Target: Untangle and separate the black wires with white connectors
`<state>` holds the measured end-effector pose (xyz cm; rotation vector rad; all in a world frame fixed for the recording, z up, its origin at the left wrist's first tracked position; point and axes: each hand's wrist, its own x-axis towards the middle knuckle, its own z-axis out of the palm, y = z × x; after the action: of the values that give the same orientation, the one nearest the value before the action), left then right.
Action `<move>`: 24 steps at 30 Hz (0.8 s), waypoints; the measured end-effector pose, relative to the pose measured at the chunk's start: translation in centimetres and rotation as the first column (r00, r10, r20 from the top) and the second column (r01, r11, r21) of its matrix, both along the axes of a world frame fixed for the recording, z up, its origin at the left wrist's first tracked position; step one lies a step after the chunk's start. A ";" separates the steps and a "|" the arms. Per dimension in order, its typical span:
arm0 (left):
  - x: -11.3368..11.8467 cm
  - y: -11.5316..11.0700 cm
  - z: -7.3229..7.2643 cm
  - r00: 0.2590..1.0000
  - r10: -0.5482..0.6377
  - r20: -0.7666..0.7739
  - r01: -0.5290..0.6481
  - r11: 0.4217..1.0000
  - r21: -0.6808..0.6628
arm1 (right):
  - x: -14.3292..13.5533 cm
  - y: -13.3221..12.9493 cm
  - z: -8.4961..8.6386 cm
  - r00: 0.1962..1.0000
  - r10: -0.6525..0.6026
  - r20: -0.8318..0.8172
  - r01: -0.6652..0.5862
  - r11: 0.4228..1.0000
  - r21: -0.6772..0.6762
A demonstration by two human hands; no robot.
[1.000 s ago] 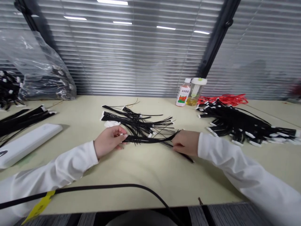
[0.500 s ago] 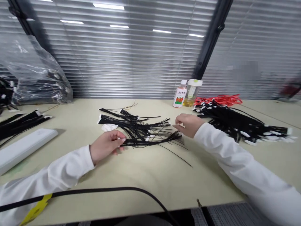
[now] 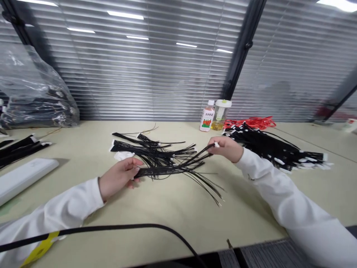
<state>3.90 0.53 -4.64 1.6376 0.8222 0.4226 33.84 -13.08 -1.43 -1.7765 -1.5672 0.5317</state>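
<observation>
- A black wire bundle point(image 3: 160, 171) stretches between two hands at the scene's centre, overlapping loose black wires point(image 3: 156, 146) on its far side, on the tabletop point(image 3: 167, 208). Strands could snag where the two sets cross if the bundle were pulled.
- Left hand point(image 3: 117, 179): fingers pinched together on the bundle's left end. Too light a pinch could let that end slip or twist.
- Right hand point(image 3: 228, 149): fingers pressed together around a few strands beside a white tip point(image 3: 216, 144). A sharp tug might strain the tip.
- Other strands fan out toward the near right, outside the right hand's grip; being unheld, they could tangle.
- A thick black cable point(image 3: 134, 226) crosses the near side, by the left sleeve point(image 3: 69, 204), and might catch it.
</observation>
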 end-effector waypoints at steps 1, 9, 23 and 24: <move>0.0 0.1 0.0 1.000 0.001 0.017 0.000 1.000 -0.012 | -0.1 -0.2 0.3 0.977 0.005 -0.215 0.004 0.999 0.039; -0.3 0.2 -0.4 0.995 0.008 0.097 -0.008 1.000 -0.006 | -1.8 -1.1 1.5 0.593 0.099 -0.799 0.026 0.990 0.142; -0.3 0.5 -0.6 0.994 0.025 0.103 -0.034 0.996 0.079 | -2.3 -2.2 2.2 0.793 0.372 -0.483 -0.401 0.915 0.046; -0.3 0.5 -0.6 0.995 0.035 0.096 -0.043 0.996 0.084 | -2.3 -2.3 2.2 0.866 0.374 -0.332 -0.412 0.910 -0.049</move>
<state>3.57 1.05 -5.26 1.6701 0.7751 0.5652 31.50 -15.38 0.76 -1.3608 -1.6960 1.0727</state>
